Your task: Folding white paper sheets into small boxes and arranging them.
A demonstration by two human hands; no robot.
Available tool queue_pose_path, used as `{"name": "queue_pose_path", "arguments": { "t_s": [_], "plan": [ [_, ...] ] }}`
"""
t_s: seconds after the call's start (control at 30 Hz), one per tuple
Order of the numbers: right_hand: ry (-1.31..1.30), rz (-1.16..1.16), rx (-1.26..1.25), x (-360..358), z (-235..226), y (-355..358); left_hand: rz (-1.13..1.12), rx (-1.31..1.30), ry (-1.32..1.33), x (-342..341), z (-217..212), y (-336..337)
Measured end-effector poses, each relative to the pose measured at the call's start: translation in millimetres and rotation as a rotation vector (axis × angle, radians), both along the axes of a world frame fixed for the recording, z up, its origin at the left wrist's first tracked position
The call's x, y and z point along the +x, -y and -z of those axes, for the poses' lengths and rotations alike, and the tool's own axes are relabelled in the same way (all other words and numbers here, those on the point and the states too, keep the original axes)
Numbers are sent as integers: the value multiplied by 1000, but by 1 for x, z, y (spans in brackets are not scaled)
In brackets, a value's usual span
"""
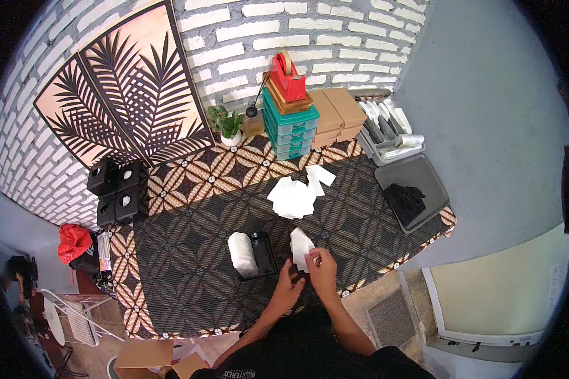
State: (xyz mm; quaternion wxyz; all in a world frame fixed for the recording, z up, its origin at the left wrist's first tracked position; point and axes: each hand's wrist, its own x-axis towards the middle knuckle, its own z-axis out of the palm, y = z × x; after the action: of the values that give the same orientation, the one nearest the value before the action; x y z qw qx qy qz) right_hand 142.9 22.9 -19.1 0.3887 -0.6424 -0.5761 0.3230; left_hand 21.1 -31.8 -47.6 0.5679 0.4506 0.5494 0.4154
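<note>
A person's two hands are over the desk (183, 271), near its front edge. They are at a small stack of white cards (301, 245). The right hand (322, 270) pinches the stack at its lower right side, with its fingers bent. The left hand (288, 289) is at the near end of the stack. Its thumb and pointing finger are apart, and I cannot tell if it grips the cards too.

Just to the left of the stack is a black tray (265, 255). A thick row of white cards (241, 254) stands packed in its left side. Farther back, past the stack, lies a messy pile of white cards (291, 198). Some of them lie on top of each other.

At the back of the desk is a green set of drawers (291, 131), with a red tape holder (288, 82) up on top. Brown boxes (339, 115) sit right beside the drawers. A little green plant (225, 120) in a white pot is to the left. Over on the right, a black cloth (404, 201) lies in a gray tray (423, 174).
</note>
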Motion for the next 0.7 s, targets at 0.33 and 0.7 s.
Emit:
{"name": "queue_pose_path", "arguments": {
  "t_s": [0.33, 0.7],
  "plan": [
    [-623, -197, -251, -6, -38, 5, -199, 8, 149, -22, -65, -15],
    [-905, -175, -372, -9, -37, -11, -134, -8, 49, -47, -68, -8]
  ]
}}
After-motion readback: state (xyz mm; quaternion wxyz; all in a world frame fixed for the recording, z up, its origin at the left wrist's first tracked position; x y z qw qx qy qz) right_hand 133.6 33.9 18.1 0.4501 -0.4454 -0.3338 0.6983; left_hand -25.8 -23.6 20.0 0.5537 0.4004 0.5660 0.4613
